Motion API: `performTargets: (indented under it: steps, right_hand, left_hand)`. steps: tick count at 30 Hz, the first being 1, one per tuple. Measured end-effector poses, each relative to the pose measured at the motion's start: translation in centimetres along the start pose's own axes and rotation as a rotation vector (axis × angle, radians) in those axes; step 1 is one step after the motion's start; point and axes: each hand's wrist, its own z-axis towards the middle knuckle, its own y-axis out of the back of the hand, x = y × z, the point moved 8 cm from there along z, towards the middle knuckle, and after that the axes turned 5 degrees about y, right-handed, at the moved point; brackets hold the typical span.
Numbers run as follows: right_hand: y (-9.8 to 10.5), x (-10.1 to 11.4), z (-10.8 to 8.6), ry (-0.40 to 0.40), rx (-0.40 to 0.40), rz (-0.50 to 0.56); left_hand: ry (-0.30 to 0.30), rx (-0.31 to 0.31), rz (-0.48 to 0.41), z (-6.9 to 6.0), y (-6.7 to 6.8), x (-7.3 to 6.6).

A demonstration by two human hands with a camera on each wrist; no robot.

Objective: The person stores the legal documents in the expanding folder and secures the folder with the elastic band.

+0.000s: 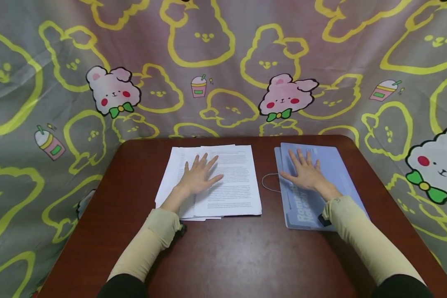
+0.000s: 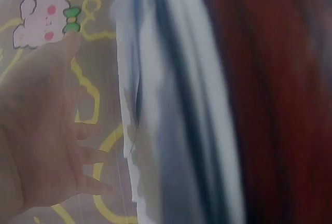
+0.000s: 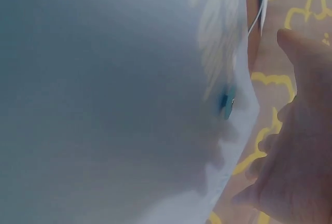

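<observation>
In the head view, my left hand [image 1: 195, 179] is over a stack of printed paper sheets [image 1: 234, 188], its fingers spread and straight. The sheets overlap a little unevenly at the left and lower edges. My right hand [image 1: 306, 173], also with spread fingers, is over a blue folder [image 1: 333, 169] with pale lettering. Neither hand grips anything. The left wrist view has the left hand [image 2: 44, 130] beside the blurred paper edge [image 2: 150, 105]. In the right wrist view, a gap shows between the right hand [image 3: 308, 141] and the folder surface [image 3: 114, 105], where a shadow falls.
A thin grey elastic loop [image 1: 262, 182] sticks out from the folder's left side. Both stacks lie on a dark red-brown table [image 1: 246, 256]. Behind and beside it hangs a curtain [image 1: 223, 120] with yellow outlines and cartoon rabbits.
</observation>
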Motion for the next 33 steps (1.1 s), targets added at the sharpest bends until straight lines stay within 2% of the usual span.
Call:
performTargets:
  steps: [6, 12, 15, 18, 23, 26, 33]
  right_hand:
    - [-0.2, -0.3, -0.1, 0.010, 0.018, -0.003]
    - [0.1, -0.8, -0.4, 0.006, 0.039, -0.001]
    - [0.3, -1.3, -0.3, -0.008, 0.039, 0.009]
    - [0.3, -1.6, -0.2, -0.018, 0.048, 0.017]
    - [0.1, -1.4, -0.2, -0.027, 0.079, 0.008]
    - [0.1, -1.4, -0.2, -0.029, 0.081, 0.007]
    - [0.0, -1.7, -0.5, -0.036, 0.078, 0.013]
  left_hand:
    - [-0.046, 0.041, 0.022, -0.7, -0.9, -2.1]
    - [-0.142, 0.116, 0.090, -1.5, -2.0, -5.6]
    - [-0.202, 0.130, 0.129, -1.2, -2.2, -7.5]
    - [-0.235, 0.121, 0.165, -0.5, -2.3, -8.9]
    - [-0.279, 0.139, 0.187, 0.2, -2.6, -10.7]
    - [-0.301, 0.160, 0.185, 0.1, -2.9, -11.6]
    - [-0.310, 0.197, 0.224, -0.3, -4.0, -12.9]
